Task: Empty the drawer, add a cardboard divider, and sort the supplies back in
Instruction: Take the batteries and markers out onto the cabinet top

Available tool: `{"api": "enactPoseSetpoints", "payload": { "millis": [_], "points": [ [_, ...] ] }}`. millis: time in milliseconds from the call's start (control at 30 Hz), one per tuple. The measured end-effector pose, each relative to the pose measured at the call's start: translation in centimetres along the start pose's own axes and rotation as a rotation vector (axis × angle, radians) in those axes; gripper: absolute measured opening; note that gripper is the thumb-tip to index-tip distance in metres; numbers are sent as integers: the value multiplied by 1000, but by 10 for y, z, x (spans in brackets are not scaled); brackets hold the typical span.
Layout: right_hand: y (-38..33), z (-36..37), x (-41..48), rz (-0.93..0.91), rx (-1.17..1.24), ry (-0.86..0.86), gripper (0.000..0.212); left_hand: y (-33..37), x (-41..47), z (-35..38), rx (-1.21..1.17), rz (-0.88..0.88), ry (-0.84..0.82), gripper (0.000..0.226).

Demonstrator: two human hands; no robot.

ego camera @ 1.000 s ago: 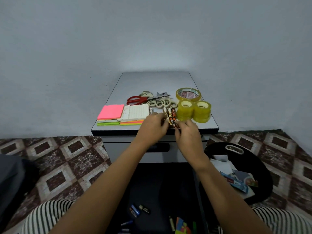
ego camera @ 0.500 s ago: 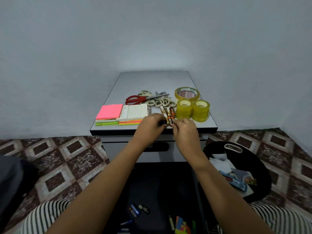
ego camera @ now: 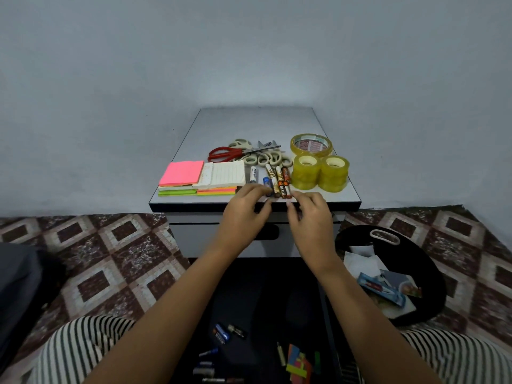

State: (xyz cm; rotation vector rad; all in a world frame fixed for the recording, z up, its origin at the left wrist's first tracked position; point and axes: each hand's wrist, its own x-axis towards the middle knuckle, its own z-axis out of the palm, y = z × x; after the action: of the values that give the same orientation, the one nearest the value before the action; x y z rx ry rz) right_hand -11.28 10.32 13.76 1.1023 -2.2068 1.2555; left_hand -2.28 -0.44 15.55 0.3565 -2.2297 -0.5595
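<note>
1. Drawer [ego camera: 243,295]: it stands pulled open at the near edge of the scene, between the person's knees. It is not yet empty. Loose batteries [ego camera: 224,332] lie at its near left and coloured paper flags [ego camera: 297,364] at its near right.
2. Both hands are up at the near edge of the cabinet top [ego camera: 249,123], at a row of batteries [ego camera: 279,181] lying side by side.
3. The left hand [ego camera: 243,214] has its fingertips at the near ends of the row, by a blue battery [ego camera: 266,182]. Whether it pinches one or only nudges it, I cannot tell.
4. The right hand [ego camera: 311,220] is just right of the row, fingers loosely curled, with nothing visible in them.
5. The step in hand looks like lining up the batteries as a group. To do it well, square the near ends together and keep them parallel and touching.
6. They are round and sit close to the near edge, so push them farther in rather than toward the edge.
7. Leave the tape rolls [ego camera: 320,173] on the right and the sticky notes [ego camera: 181,173] on the left undisturbed, so the groups stay separate for sorting back.
</note>
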Motion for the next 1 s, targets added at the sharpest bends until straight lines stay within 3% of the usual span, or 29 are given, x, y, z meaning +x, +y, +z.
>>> {"api": "enactPoseSetpoints", "payload": {
  "millis": [133,267,433,567,667,767,1000],
  "points": [
    [-4,1,-29,46,84,4,26,-4,-42,-3,-50,-8,14,28],
    [-10,9,-72,115,185,-118,24,-25,-98,-3,-34,-172,-186,25],
    [-1,28,-140,276,183,-486,28,-65,-170,-2,18,-524,-474,19],
    [11,55,-192,319,74,-944,31,-87,-210,1,70,-731,-731,22],
    [17,73,-216,328,52,-1216,33,-92,-223,7,181,-731,-1003,23],
    [19,88,-229,318,44,-1377,30,-98,-240,15,303,-714,-1206,27],
    [21,115,-238,428,17,-1583,27,-106,-252,26,366,-742,-1247,36]
  ]
}}
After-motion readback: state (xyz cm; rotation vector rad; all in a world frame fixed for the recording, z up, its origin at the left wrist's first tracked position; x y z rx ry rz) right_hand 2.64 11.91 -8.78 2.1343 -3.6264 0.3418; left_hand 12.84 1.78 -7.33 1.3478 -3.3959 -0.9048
